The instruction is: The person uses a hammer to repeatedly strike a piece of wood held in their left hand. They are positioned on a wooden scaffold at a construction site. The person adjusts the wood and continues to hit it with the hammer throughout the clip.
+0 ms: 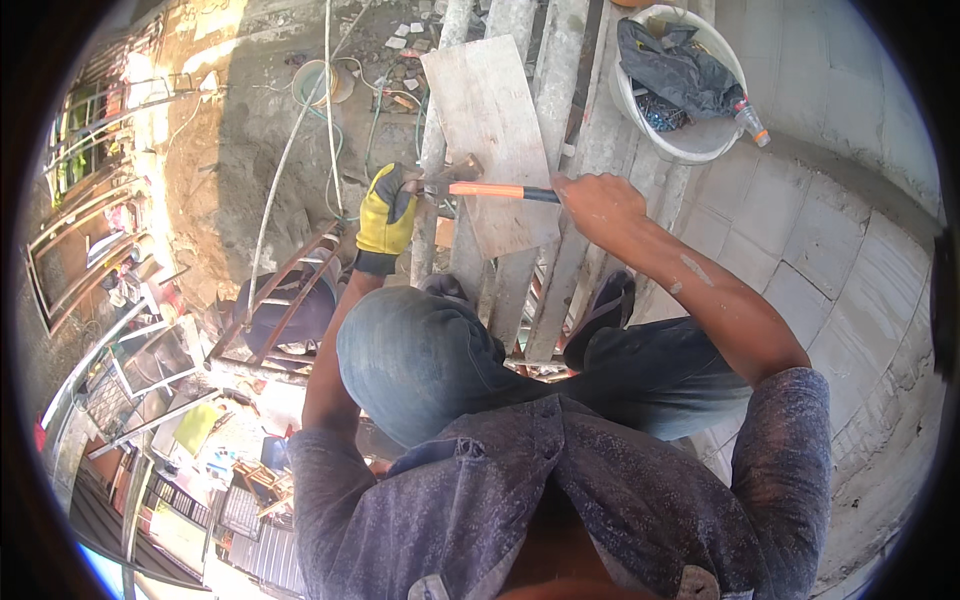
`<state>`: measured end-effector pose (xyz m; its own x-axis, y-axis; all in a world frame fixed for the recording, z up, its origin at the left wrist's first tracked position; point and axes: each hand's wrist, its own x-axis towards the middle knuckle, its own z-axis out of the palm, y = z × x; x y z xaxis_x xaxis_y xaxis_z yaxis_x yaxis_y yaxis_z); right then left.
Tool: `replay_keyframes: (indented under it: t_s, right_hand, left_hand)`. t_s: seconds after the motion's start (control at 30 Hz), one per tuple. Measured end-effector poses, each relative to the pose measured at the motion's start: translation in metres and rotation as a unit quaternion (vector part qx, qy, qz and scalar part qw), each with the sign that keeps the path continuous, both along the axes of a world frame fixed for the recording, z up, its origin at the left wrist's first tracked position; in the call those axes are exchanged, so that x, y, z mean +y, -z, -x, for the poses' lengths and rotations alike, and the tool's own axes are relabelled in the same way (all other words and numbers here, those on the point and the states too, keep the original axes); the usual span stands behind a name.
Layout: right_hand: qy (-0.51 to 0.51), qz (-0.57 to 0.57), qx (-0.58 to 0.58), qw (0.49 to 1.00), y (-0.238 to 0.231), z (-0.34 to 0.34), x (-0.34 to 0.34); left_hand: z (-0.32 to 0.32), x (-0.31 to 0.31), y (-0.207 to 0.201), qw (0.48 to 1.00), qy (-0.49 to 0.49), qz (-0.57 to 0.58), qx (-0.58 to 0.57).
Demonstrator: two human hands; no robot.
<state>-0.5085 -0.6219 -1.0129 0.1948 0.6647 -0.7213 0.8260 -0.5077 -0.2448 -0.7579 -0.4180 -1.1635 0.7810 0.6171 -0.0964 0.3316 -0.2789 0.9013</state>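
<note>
Open-air work site, several grey planks laid side by side, a pale tiled surface at right; hand tool, hammer-like, one, is held above one board in front of the knees; its long axis is run nearly level across the view, metal end to the left, butt to the right; handle orange, finished in black at the butt; metal end dull grey, its shape partly unclear; the right hand, bare, one, its grip closed round the black butt; the left hand, gloved in yellow and grey, one, is placed beside the metal end, fingers curled, whether anything is gripped cannot be told; white bucket, one, with dark cloth inside; clear bottle, one, at its rim.
</note>
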Motion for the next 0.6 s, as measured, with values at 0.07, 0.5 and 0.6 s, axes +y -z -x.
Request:
replay_keyframes:
  t_s: [0.07,0.5,0.6]
  right_hand:
    - [-0.014,0.006,-0.011,1.000,0.001,-0.006,0.004]
    - [-0.009,-0.027,-0.049,0.998,0.004,0.008,-0.001]
    - [-0.012,-0.060,-0.058,0.996,0.005,0.011,-0.005]
  left_hand:
    - [-0.017,-0.022,0.016,0.997,-0.045,-0.035,-0.056]
    - [-0.006,-0.009,-0.035,0.995,-0.036,0.077,-0.057]
    - [-0.011,-0.017,-0.031,0.988,-0.080,0.087,-0.103]
